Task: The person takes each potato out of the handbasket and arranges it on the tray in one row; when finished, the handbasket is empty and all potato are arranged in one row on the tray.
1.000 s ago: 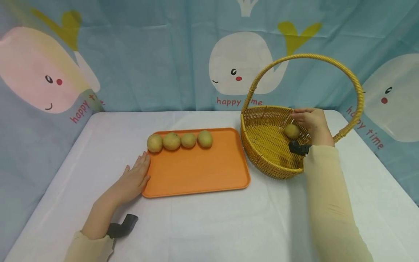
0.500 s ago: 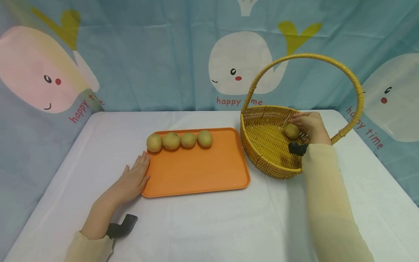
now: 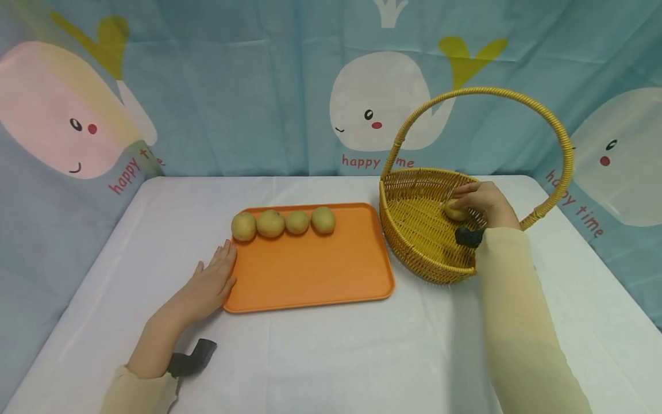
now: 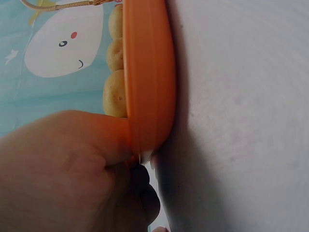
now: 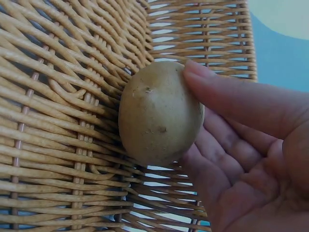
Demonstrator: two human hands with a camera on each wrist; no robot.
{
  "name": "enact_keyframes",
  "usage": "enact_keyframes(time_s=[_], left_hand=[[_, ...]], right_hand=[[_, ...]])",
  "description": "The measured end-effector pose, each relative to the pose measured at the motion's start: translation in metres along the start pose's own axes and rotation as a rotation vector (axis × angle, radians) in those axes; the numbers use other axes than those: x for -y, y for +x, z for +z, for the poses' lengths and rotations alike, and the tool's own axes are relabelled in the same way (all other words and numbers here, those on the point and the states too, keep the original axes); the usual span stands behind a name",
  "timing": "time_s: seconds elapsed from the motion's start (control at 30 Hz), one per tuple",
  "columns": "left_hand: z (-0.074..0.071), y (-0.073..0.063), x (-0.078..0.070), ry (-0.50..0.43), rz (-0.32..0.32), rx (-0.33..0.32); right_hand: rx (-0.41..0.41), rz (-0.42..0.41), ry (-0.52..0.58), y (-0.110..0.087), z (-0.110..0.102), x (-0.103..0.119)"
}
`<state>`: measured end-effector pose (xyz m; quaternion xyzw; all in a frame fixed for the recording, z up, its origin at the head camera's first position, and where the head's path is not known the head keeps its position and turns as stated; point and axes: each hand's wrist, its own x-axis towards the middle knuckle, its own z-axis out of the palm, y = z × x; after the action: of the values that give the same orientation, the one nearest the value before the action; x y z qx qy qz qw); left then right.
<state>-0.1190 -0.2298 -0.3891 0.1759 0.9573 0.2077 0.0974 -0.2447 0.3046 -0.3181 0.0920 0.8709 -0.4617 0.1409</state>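
In the yellow wicker basket (image 3: 414, 253), my right hand (image 3: 488, 202) holds a potato (image 5: 161, 113) between thumb and fingers. The right wrist view shows the thumb on its upper side and the fingers along its lower side, with the potato close against the woven basket. My left hand (image 3: 207, 287) rests at the left edge of the orange tray (image 3: 310, 264), its fingers stretched out and touching the rim. Seen from the left wrist, the thumb (image 4: 113, 135) lies against the tray's end. Several potatoes (image 3: 271, 223) sit in a row along the tray's far side.
A tall hoop handle (image 3: 561, 126) arches over the basket, and my right forearm reaches in below it. The basket stands just right of the tray on the white-covered table (image 3: 331, 356). Behind the table hangs a blue printed curtain (image 3: 248, 115).
My right hand has come down from above the potato and taken hold of it inside the basket. The left hand, the tray and its potatoes have stayed in place.
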Motion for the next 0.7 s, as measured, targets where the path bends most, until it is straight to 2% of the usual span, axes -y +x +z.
enact_keyframes(time_s=[0.3, 0.57, 0.7], left_hand=[[0.0003, 0.0004, 0.001, 0.0, -0.004, -0.001], [0.0004, -0.0001, 0.0013, -0.001, 0.006, -0.011], [0.0003, -0.0003, 0.0017, -0.004, -0.001, -0.004]], right_hand=[[0.136, -0.019, -0.125, 0.0016, 0.0016, -0.0022], [0.18, -0.022, -0.157, 0.0022, 0.004, -0.0025], [0.204, -0.062, -0.278, 0.0022, 0.0046, -0.0001]])
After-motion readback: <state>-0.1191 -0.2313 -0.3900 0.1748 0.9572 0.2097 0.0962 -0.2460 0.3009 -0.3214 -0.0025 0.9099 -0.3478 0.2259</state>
